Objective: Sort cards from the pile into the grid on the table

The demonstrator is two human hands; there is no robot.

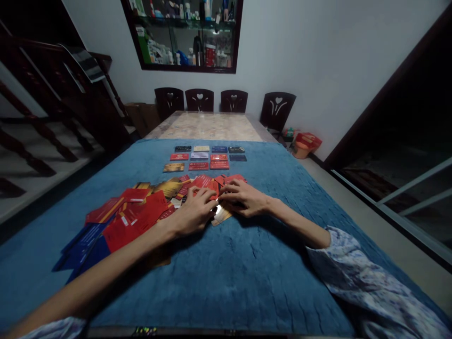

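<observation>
Both hands meet in the middle of the blue cloth, at the near edge of a loose pile of cards. A shiny gold card [222,214] lies between them, catching the light. Bent fingers of my left hand [196,209] close on its left edge. My right hand [245,197] curls over its right side, with the fingertips partly hidden. Behind the fingers are red cards [201,181]. Left of them spread gold cards [168,187], larger red card sleeves [136,219] and blue card sleeves [86,245], partly covered by my left forearm.
Beyond the pile, several small card stacks stand in rows, among them a red stack [219,165] and a gold one [173,167]. The blue cloth [247,278] covers the near table; bare marble tabletop [215,126] shows behind. Dark chairs [199,100] line the far end.
</observation>
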